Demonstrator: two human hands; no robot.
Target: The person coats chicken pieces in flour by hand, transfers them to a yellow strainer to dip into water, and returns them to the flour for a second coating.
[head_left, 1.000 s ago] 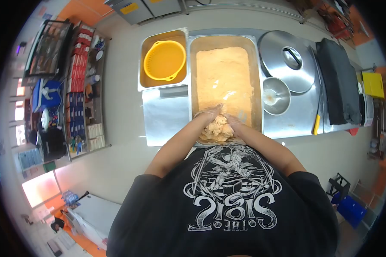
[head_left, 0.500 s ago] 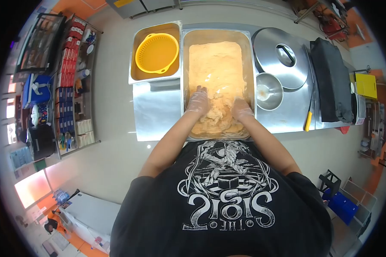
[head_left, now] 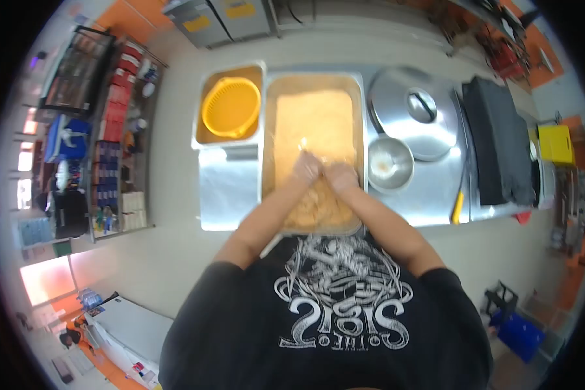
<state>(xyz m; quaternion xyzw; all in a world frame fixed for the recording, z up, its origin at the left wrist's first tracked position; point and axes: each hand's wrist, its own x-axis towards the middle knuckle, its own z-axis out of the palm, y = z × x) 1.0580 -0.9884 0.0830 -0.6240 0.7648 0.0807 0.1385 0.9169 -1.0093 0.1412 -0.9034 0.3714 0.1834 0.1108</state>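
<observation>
A deep metal tray (head_left: 360, 130) in front of me holds a wide mass of pale orange dough (head_left: 315, 117). My left hand (head_left: 307, 168) and my right hand (head_left: 340, 177), both in thin clear gloves, are close together on the dough near the middle of the tray. Both hands are blurred, and their fingers are partly hidden at the dough. The dough nearest me, below the hands, looks rough and folded, while the far part is smooth.
A yellow strainer (head_left: 231, 108) sits in a smaller tray (head_left: 196, 133) at left. Right of the dough are a metal bowl (head_left: 390, 164), a large round lid (head_left: 413, 114), a yellow-handled tool (head_left: 458, 208) and a dark cloth-like stack (head_left: 497, 143). Shelves (head_left: 120, 140) stand far left.
My hands have moved closer together and further from me over the dough. The whole view has shifted, so the table sits lower in the picture.
</observation>
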